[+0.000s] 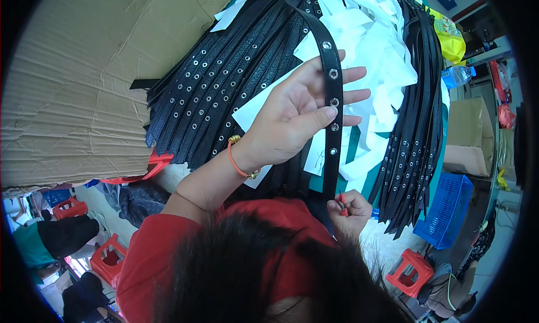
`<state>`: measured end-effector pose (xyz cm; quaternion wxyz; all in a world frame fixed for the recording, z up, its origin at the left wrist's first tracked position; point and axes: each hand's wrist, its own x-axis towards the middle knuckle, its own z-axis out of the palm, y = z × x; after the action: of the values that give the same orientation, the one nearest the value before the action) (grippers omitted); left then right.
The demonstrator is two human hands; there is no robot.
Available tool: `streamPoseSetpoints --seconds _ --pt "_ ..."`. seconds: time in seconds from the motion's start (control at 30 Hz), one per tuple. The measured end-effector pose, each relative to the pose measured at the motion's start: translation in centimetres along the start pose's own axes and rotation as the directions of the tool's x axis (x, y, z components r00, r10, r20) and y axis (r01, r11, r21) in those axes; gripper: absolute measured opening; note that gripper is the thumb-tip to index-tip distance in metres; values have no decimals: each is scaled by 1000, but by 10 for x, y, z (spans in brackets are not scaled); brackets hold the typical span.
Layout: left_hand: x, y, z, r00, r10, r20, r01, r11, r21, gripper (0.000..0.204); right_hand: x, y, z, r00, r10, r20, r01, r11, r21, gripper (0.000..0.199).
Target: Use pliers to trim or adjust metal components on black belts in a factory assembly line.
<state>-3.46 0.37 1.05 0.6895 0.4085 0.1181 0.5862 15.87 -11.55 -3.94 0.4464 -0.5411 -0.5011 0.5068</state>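
A black belt (333,88) with a row of silver eyelets runs lengthwise in front of me, its upper part curving away over the pile. My left hand (292,107) holds it palm up, thumb pressed on the strap and fingers stretched out beneath. Beside the belt's lower end, my right hand (351,210) is closed around a small red tool (343,206); the fingers hide most of it, so its kind is unclear. To the left lies a thick fan of similar eyelet belts (224,81). Another bundle of belts (412,137) hangs on the right.
Loose white paper strips (387,59) cover the table between the bundles. Large cardboard (73,87) fills the left side. At right are a blue basket (446,210), a cardboard box (469,135), a plastic bottle (457,76) and a red stool (410,272). People sit nearby.
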Motion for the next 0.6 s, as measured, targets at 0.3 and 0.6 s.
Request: streamPoseSetpoints --seconds 0.3,0.6 --pt "34 30 -13 995 -30 -94 42 991 127 38 -15 23 -22 992 -27 121 68 932 -355 16" --pt "58 53 -21 974 -9 -228 40 990 133 30 -140 136 -120 948 209 -242 -315 737 -598 12"
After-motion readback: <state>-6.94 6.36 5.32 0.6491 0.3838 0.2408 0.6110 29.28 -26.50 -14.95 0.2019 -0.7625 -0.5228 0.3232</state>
